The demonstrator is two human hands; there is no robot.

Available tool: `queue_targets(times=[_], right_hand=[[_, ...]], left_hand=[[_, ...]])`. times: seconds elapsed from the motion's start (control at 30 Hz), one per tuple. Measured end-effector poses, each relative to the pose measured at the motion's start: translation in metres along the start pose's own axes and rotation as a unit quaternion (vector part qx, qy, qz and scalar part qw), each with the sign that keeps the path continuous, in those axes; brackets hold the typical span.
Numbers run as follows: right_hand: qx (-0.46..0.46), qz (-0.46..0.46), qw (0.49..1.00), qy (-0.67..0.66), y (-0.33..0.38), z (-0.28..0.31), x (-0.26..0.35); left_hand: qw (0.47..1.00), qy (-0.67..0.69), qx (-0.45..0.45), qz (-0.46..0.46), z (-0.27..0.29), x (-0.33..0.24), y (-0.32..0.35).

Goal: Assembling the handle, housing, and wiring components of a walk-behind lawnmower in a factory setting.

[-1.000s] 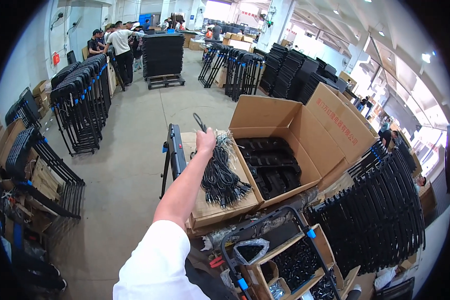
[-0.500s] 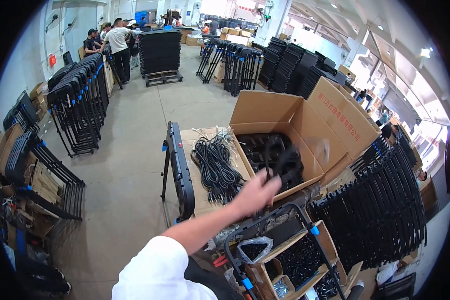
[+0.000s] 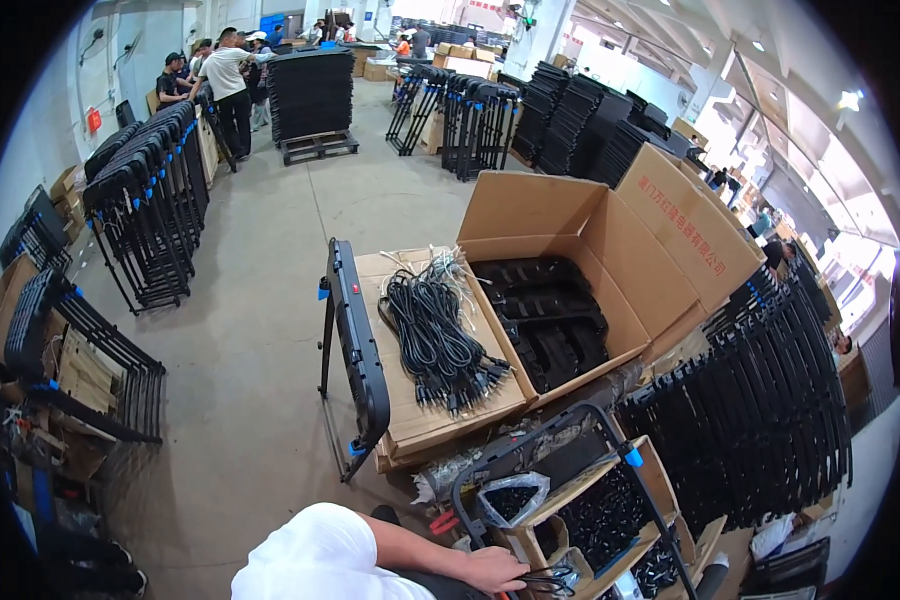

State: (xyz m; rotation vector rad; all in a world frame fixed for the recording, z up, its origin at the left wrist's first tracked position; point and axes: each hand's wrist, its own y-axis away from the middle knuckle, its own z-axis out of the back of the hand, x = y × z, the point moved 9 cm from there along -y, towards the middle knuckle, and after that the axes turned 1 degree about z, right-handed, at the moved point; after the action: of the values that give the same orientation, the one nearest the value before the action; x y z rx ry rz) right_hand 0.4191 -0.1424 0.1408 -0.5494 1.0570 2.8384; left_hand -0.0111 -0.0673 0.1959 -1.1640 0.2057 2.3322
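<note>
My left hand [image 3: 495, 570] is low in the picture, below the parts box, its fingers closed on a thin black cord [image 3: 548, 578] whose strands show past the fingertips. The rest of that cord is hidden. Next to the hand stands a divided box [image 3: 660, 470] holding small black parts [image 3: 602, 520], with a clear bag [image 3: 510, 498] of dark pieces in one corner. A black tubular frame [image 3: 470, 470] with blue clips leans over this box. My right hand is out of view.
A bundle of black power cords [image 3: 435, 335] lies on a flat carton [image 3: 400, 425]. Beside it, an open carton [image 3: 660, 285] holds black moulded parts [image 3: 545, 310]. A folded black panel on legs [image 3: 355, 350] stands at the left. Stacked black frames [image 3: 750, 410] fill the right; people stand far off.
My left hand has come down and toward me, from above the open carton to beside the parts box, carrying the black cord. The view has shifted slightly.
</note>
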Motion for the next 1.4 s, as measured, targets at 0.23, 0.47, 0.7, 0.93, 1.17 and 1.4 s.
queue_targets(times=[0.23,0.47,0.7,0.93,1.17,1.4], right_hand=[[-0.052,0.052,0.997,-0.005,-0.015,-0.003,0.006],[-0.010,0.093,0.992,0.087,0.004,0.028,0.039],[-0.073,0.068,0.994,0.054,0.022,0.060,0.048],[-0.046,0.037,0.996,0.061,0.036,0.101,0.067],[-0.118,0.056,0.989,0.069,0.047,0.103,0.070],[-0.003,0.073,0.991,0.108,0.038,0.074,0.066]], left_hand=[[1.000,-0.017,0.004,0.019,-0.012,0.008,-0.003],[0.997,-0.074,-0.008,0.024,-0.012,0.002,-0.008],[0.993,-0.098,-0.044,-0.051,0.004,-0.004,-0.002],[0.994,-0.097,-0.044,-0.030,0.013,0.004,-0.009],[0.995,-0.079,-0.066,-0.002,0.014,0.012,-0.011],[0.996,-0.073,-0.052,-0.006,0.012,0.006,-0.004]])
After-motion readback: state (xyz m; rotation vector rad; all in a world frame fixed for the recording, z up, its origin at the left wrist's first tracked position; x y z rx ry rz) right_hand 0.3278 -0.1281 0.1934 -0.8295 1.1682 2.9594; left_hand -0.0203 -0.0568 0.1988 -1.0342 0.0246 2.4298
